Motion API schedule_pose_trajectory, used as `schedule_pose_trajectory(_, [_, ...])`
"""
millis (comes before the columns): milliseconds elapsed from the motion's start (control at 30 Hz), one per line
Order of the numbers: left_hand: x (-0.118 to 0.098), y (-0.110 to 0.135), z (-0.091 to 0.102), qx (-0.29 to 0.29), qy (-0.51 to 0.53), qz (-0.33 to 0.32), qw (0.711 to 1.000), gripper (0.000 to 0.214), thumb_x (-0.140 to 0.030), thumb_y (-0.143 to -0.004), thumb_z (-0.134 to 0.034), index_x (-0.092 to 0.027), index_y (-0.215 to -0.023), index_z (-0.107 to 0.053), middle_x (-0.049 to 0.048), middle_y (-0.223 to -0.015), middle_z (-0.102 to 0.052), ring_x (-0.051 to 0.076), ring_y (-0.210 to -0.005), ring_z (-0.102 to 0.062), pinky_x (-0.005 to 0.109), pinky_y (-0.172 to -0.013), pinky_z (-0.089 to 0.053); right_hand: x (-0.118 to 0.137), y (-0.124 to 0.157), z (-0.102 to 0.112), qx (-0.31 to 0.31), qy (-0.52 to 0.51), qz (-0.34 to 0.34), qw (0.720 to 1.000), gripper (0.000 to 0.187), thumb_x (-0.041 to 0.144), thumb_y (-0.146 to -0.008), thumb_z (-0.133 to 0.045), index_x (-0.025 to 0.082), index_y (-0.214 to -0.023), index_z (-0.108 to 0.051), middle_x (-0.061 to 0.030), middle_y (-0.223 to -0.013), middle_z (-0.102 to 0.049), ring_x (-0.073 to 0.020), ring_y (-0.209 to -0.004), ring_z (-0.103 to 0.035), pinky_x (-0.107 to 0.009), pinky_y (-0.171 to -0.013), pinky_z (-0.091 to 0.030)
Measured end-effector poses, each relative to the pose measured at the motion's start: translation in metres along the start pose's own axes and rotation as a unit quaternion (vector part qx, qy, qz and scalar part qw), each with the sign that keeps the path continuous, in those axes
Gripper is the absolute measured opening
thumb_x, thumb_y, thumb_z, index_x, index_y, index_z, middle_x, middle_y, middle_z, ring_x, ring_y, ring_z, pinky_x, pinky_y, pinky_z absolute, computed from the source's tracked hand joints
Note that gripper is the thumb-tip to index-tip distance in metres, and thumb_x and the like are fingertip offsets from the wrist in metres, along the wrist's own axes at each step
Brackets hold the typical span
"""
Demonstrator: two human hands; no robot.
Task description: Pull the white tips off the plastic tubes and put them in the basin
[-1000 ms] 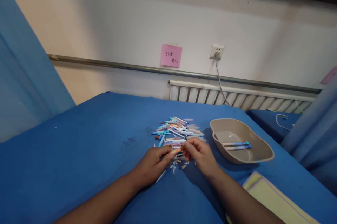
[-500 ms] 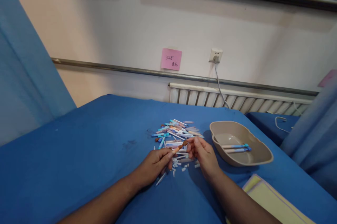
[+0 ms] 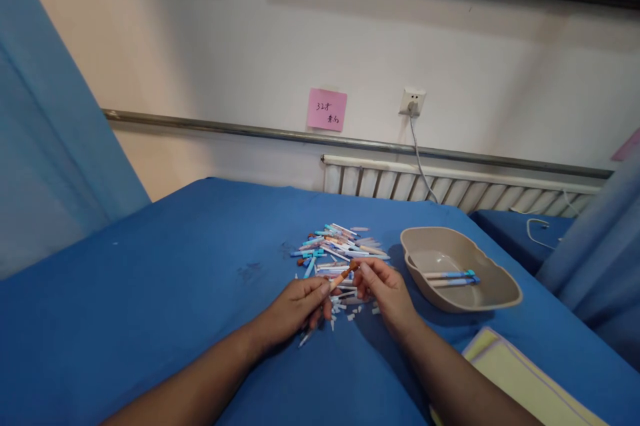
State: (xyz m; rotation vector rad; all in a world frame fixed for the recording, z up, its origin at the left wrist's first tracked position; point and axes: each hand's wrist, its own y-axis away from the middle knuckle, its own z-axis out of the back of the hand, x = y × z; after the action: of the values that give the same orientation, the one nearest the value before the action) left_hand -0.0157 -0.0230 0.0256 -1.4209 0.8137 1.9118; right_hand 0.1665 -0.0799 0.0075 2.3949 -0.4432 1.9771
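An orange pen (image 3: 341,278) with a brown top end slants up to the right between my hands. My left hand (image 3: 300,303) is closed around its lower part. At the brown end, my right hand (image 3: 384,285) pinches with thumb and forefinger, the other fingers curled. Behind and below them lies a loose pile of pen parts (image 3: 345,246), white, blue, teal and brown. Small white pieces (image 3: 354,313) are scattered just in front of the pile. Under my left hand a thin pen piece (image 3: 305,338) sticks out, partly hidden.
To the right stands a beige basin (image 3: 500,289) holding two blue-topped pens (image 3: 453,281). A yellow cloth or folder (image 3: 515,379) lies at the front right on the blue-covered table (image 3: 150,306). Behind are a radiator (image 3: 370,179), a metal rail (image 3: 240,129) and a plugged-in cable (image 3: 417,153).
My right fingers have closed in on the pen's brown end. My left hand keeps its hold on the pen. The view has shifted slightly.
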Motion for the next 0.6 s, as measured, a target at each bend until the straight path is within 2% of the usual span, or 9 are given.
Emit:
schedule_pose_trajectory(133, [-0.001,0.0,-0.001,-0.027,0.046,0.025,0.998,0.047,-0.056,-0.086,-0.041,-0.014,-0.097,-0.059,0.0003,-0.069,-0.06,0.007,-0.046,-0.041,0.018,-0.042,-0.028,-0.004,0.0,0.003,-0.002,-0.004,-0.002,1.0,0.037,0.051,-0.079,-0.056,0.017,-0.093,-0.061,0.0005,-0.067,-0.058,-0.0087,-0.049,-0.049,-0.021,-0.048,-0.037])
schedule_pose_trajectory(333, [-0.001,-0.002,-0.002,-0.023,0.14,0.048,0.989,0.043,-0.053,-0.08,-0.053,-0.013,-0.096,-0.059,0.001,-0.07,-0.06,0.007,-0.045,-0.044,0.018,-0.043,-0.031,-0.006,-0.001,0.006,-0.009,-0.003,-0.018,1.0,0.041,0.055,-0.077,-0.056,0.016,-0.091,-0.061,0.0003,-0.066,-0.058,-0.0086,-0.048,-0.049,-0.021,-0.046,-0.036])
schedule_pose_trajectory(500, [0.004,-0.003,0.0,-0.022,0.138,0.052,0.989,0.039,-0.05,-0.079,-0.057,-0.013,-0.091,-0.058,0.0012,-0.069,-0.06,0.007,-0.047,-0.047,0.018,-0.044,-0.033,-0.014,-0.007,0.007,-0.033,-0.006,-0.037,0.999,0.044,0.058,-0.075,-0.055,0.016,-0.088,-0.059,0.0014,-0.064,-0.057,-0.0084,-0.045,-0.048,-0.019,-0.043,-0.033])
schedule_pose_trajectory(600, [-0.006,-0.001,0.001,-0.049,0.104,0.049,0.992,0.035,-0.048,-0.078,-0.06,-0.013,-0.085,-0.059,0.0015,-0.069,-0.061,0.008,-0.052,-0.05,0.018,-0.047,-0.036,-0.02,-0.012,0.003,-0.051,0.011,-0.046,0.998,0.043,0.059,-0.075,-0.053,0.017,-0.082,-0.059,0.0032,-0.057,-0.055,-0.0083,-0.041,-0.045,-0.019,-0.04,-0.031])
